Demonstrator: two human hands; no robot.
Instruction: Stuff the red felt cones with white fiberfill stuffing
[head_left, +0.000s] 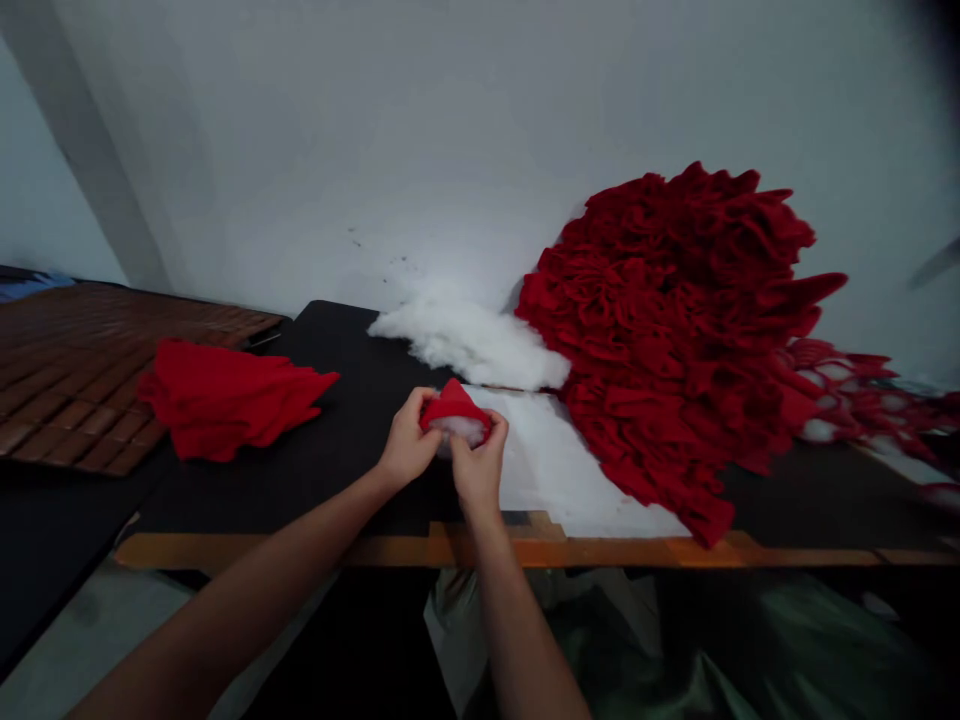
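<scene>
Between my hands is a small pointed red felt hat [454,399], its tip facing away from me and its opening toward me. White fluffy stuffing [459,429] shows inside the opening. My left hand [409,440] grips the hat's left rim, with the thumb at the stuffing. On the right rim, my right hand [480,462] is closed in the same way, its thumb also against the stuffing. Just beyond the hat lies a loose heap of white fibre filling [480,340] on the black table [360,400].
A tall mound of red felt pieces [660,300] rises at the right, partly over a white sheet [555,470]. Red and white items [847,390] lie farther right. At the left, a stack of red felt [232,400] overlaps a brown woven mat [90,350]. Tape [300,550] lines the front edge.
</scene>
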